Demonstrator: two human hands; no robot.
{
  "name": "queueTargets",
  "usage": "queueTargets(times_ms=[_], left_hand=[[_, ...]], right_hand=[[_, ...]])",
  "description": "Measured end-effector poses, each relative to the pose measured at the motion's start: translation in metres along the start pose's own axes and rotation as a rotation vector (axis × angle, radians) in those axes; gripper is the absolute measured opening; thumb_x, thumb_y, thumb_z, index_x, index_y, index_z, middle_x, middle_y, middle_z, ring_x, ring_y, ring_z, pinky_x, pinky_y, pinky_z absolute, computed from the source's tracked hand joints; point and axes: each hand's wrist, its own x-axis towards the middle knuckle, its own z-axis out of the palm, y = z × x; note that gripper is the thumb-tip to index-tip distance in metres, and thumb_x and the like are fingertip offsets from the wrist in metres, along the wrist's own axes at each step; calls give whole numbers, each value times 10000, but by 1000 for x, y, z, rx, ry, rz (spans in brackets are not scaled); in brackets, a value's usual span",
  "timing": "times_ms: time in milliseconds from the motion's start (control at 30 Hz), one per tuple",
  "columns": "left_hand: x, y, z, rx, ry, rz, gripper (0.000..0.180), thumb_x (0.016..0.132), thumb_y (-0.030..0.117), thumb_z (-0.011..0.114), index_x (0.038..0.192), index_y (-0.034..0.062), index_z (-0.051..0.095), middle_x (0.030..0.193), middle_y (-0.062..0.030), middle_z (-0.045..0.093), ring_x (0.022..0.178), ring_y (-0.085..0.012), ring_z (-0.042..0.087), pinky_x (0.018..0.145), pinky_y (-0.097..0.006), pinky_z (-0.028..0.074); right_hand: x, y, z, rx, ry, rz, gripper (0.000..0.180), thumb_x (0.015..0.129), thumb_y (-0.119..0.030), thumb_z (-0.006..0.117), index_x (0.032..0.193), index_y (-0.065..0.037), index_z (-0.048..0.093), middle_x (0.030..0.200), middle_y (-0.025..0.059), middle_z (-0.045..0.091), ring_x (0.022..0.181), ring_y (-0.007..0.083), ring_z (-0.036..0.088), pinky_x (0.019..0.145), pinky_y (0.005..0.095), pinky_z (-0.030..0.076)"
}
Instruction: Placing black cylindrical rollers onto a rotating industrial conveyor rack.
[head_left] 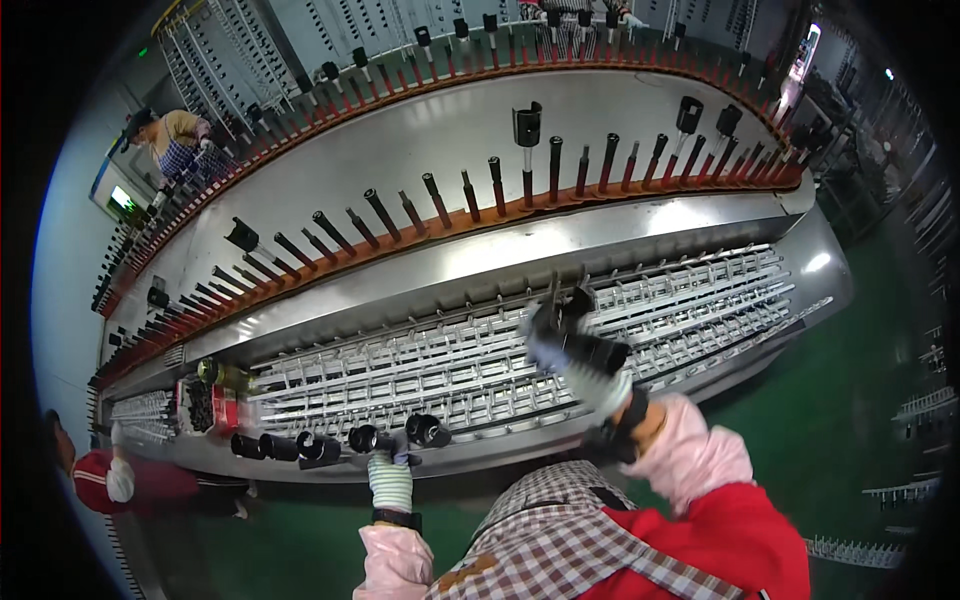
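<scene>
My left hand (389, 478), in a striped glove, is at the near edge of the metal trough (520, 437). Its fingers close on a black open-ended cylindrical part (366, 438). One similar part (428, 431) lies just right of the hand, and several more (279, 447) sit in a row to its left. My right hand (575, 362), gloved and smeared by motion, is over the rods in the trough. A black cylindrical part (600, 352) is in its grip, and another dark piece (574, 304) shows by the fingers, blurred.
Silvery racks of rods (430, 370) fill the trough. Behind it runs a curved conveyor (440, 225) with upright spindles, some carrying black parts (527, 125). A red box (224, 410) of small dark pieces stands at left. Co-workers are at far left (180, 145) and near left (100, 480).
</scene>
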Motion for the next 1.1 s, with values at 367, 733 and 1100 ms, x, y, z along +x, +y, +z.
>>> queueTargets(times_ms=[367,733,1100], left_hand=[[1,17,-6,153,-137,-127,239,891,293,570,1014,88,578,751,-23,592,411,-104,486,365,-255,392],[-23,23,-50,836,-238,148,415,891,403,494,1066,32,551,967,-208,603,889,-373,568,768,-428,454],[-72,321,65,13,-673,456,469,925,419,458,1109,-5,537,1007,-112,619,809,-167,617,715,-274,500]], right_hand=[[-99,158,25,66,113,40,216,829,-119,588,1036,-61,579,864,7,594,793,110,551,695,242,452],[-116,119,-28,-691,281,324,173,830,-103,604,975,-9,598,676,87,626,513,163,574,474,317,473],[-107,107,-70,-1040,-59,230,363,807,-153,551,1163,-99,503,783,180,630,626,267,606,557,390,481]])
